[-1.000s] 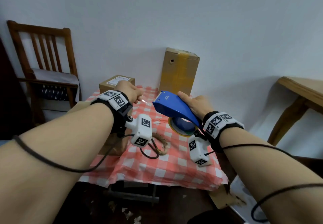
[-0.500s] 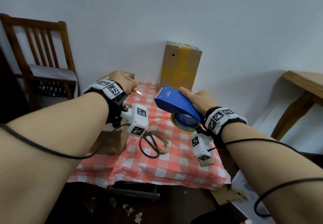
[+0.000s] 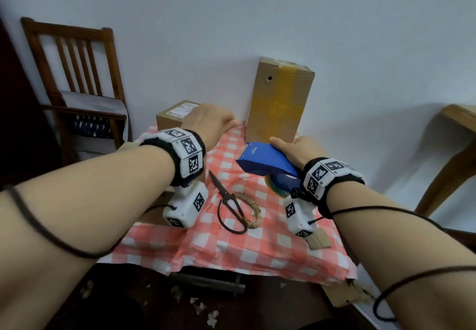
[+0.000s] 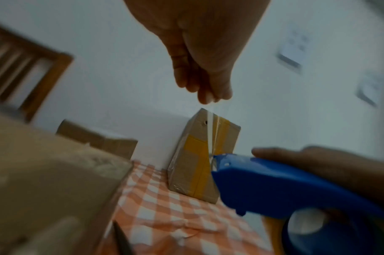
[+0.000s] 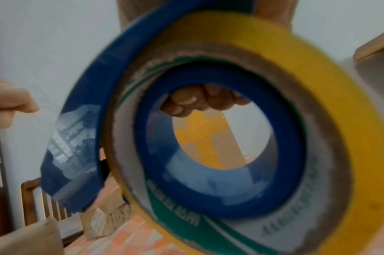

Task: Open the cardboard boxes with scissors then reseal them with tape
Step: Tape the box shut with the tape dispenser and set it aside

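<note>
My right hand (image 3: 291, 146) grips a blue tape dispenser (image 3: 265, 161) loaded with a yellow tape roll (image 5: 317, 103), held above the checked tablecloth. Its fingers (image 5: 200, 101) show through the roll's core. My left hand (image 4: 210, 96) pinches the end of a clear tape strip (image 4: 211, 131) drawn up from the dispenser's (image 4: 274, 186) nose. A tall cardboard box (image 3: 279, 103) with yellow tape stands upright against the wall behind both hands. A small labelled box (image 3: 175, 114) sits at the back left. A third box (image 4: 55, 181) lies under my left wrist. Scissors (image 3: 229, 206) lie on the cloth between my arms.
A wooden chair (image 3: 77, 85) stands left of the table (image 3: 257, 247). Another wooden table (image 3: 456, 134) juts in at the right. A cardboard scrap (image 3: 319, 242) lies by the right wrist, and a rope ring (image 3: 253, 210) by the scissors. Paper bits litter the floor.
My left hand has risen a little and drifted back toward the small box, still pinching the tape. The scissors now show in full. The dispenser has hardly moved.
</note>
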Demonstrator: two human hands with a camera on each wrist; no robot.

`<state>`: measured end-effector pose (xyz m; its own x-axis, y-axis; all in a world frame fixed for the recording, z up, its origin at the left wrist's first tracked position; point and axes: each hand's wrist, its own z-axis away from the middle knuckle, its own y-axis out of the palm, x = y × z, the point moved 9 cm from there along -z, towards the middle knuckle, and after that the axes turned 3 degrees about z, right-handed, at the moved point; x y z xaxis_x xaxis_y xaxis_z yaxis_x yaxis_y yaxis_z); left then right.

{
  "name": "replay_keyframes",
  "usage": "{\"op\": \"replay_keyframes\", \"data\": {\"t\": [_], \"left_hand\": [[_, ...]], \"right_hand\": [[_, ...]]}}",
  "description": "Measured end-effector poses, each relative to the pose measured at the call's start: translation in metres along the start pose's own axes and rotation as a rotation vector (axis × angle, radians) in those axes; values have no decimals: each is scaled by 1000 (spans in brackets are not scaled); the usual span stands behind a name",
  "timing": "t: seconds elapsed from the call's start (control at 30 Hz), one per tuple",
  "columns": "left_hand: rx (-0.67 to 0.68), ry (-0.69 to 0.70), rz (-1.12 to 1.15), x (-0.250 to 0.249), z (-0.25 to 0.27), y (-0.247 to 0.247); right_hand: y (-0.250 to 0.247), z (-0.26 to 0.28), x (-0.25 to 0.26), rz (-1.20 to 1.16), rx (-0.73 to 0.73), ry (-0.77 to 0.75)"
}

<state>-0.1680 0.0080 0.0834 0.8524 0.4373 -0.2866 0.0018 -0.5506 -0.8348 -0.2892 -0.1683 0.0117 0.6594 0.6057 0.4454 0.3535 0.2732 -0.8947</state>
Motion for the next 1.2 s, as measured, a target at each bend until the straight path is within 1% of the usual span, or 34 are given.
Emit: {"op": "replay_keyframes", "data": {"t": [0.03,0.1,0.13,0.17,0.2,0.27,0.3,0.33,0.43,0.47,0.57,0.6,0.67,0.73,0.8,0.83,0.87,0.9,0.93,0.97,1.03,1.07,1.1,1.13,1.2], "left_hand": [[28,44,-68,-6,0,0],[73,82,-185,-9,-2,4],[82,89,-219,-11,-2,5],[58,95,-219,-13,-1,1],[9,83,-177,-15,-2,-7],[-145,53,-24,-7,-7,-32],[-184,9,49,5,-10,-42],[-183,-48,122,18,-12,-46],[-51,-268,368,51,-11,-32],[-7,-331,458,57,-8,-25],[83,-438,642,63,-2,-13],[102,-461,676,64,0,-13],[141,-492,710,67,2,-13],[198,-505,708,69,7,-10],[239,-505,704,70,10,-8],[256,-506,707,69,11,-7],[273,-509,713,68,12,-7],[289,-513,718,66,13,-6],[303,-516,722,64,14,-6],[313,-518,727,62,16,-6],[328,-518,732,58,19,-6],[331,-519,738,57,22,-7],[327,-522,748,58,24,-8],[313,-527,761,60,25,-9],[277,-544,782,65,28,-13]], "right_hand": [[2,-1,3,2,6,8],[2,-6,7,-34,-6,21],[3,-9,6,-39,-14,32],[5,-13,4,-14,-16,44],[7,-16,0,40,-17,62],[11,-19,-17,160,-39,131],[13,-18,-20,179,-41,146],[18,-17,-23,162,-24,152],[40,-13,-15,62,96,95],[50,-10,-10,64,139,80],[80,-11,-5,314,268,52],[88,-11,-4,417,312,30],[100,-12,-3,551,378,-11],[96,-14,3,562,354,-38],[78,-19,17,427,212,-73],[66,-21,27,289,125,-111],[57,-19,40,90,74,-150],[52,-14,54,-164,88,-173],[54,-8,69,-420,160,-174],[58,0,85,-624,264,-172],[68,19,115,-859,489,-163],[70,28,126,-923,556,-172],[70,35,135,-966,588,-197],[69,41,139,-975,595,-223],[69,50,142,-924,614,-278]]}}
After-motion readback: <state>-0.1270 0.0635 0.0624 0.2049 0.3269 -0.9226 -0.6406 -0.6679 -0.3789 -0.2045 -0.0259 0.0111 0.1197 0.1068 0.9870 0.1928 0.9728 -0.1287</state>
